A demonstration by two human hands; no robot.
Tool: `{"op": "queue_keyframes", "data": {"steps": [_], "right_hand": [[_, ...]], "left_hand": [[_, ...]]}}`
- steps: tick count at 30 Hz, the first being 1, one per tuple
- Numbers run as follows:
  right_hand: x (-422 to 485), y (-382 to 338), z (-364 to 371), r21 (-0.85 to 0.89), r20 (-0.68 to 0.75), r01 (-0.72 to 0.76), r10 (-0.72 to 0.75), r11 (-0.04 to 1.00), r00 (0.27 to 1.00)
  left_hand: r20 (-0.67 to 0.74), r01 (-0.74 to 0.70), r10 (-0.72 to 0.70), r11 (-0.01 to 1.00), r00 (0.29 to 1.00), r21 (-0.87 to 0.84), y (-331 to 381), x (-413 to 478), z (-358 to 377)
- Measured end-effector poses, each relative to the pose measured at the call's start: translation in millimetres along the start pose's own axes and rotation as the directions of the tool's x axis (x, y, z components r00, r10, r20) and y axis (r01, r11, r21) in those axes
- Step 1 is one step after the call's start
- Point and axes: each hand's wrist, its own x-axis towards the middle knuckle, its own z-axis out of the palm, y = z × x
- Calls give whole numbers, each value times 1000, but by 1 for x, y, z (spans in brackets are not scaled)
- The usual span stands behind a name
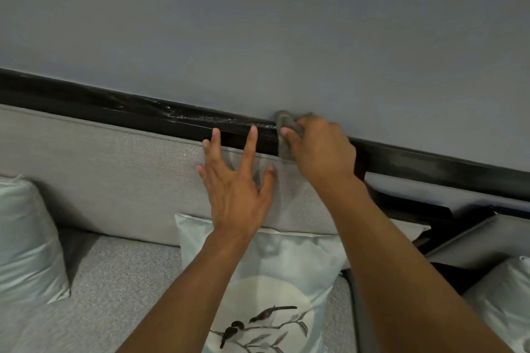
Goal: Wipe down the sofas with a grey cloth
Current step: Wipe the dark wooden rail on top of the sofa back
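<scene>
Bird-print cushion point(272, 281) lies nearest; right hand point(324, 152) grips grey cloth point(282, 119) on the black rail point(129, 112), fingers point(291, 136) hiding most of it; left hand point(238, 189) rests splayed on the backrest point(114, 160).

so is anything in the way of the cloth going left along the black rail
Yes: the left hand, spread open on the back cushion, has two fingertips against the black rail just left of the grey cloth that the right hand grips.
</scene>
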Motion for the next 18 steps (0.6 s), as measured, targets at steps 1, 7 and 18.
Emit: {"op": "queue_keyframes", "data": {"steps": [1, 7, 18], "right_hand": [[-1, 6, -6, -18, 0, -13, 13, 1000, 1000], [-12, 42, -26, -34, -64, -205, 202, 978, 977], [-22, 8, -14, 29, 41, 14, -15, 999, 999]], "left_hand": [[11, -5, 5, 1000, 1000, 5, -2, 0, -1], [61, -44, 41, 998, 997, 43, -12, -4, -7], [40, -10, 12, 999, 999, -47, -11, -2, -35]]}}
